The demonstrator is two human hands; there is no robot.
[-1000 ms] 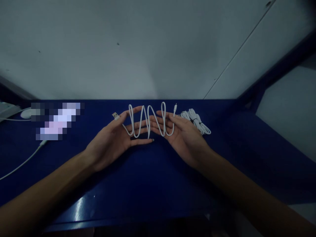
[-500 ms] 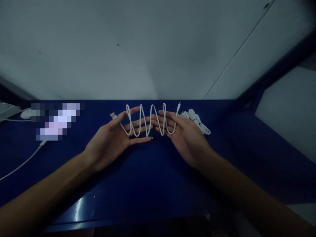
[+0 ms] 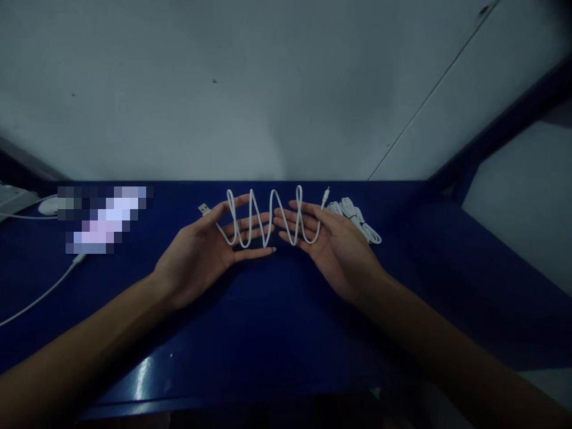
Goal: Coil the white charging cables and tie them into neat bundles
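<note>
Dark blue, glossy and dimly lit, the surface (image 3: pixel 268 333) is carrying everything, with both forearms reaching over its near edge. Just beyond them, the left hand (image 3: pixel 203 253) and right hand (image 3: pixel 333 250) are lying open, palms up, fingers spread, and a white cable (image 3: pixel 268 220) is draping across both sets of fingers in zigzag folds. Nothing is being pinched, so this looks like the gathering step; the next move probably calls for pressing the folds together evenly. Right of the cable, a tied white cable bundle (image 3: pixel 357 219) is resting. Far left of the cable, another white lead (image 3: pixel 40 295) is trailing. Behind it, a pale wall (image 3: pixel 223 89) is rising.
</note>
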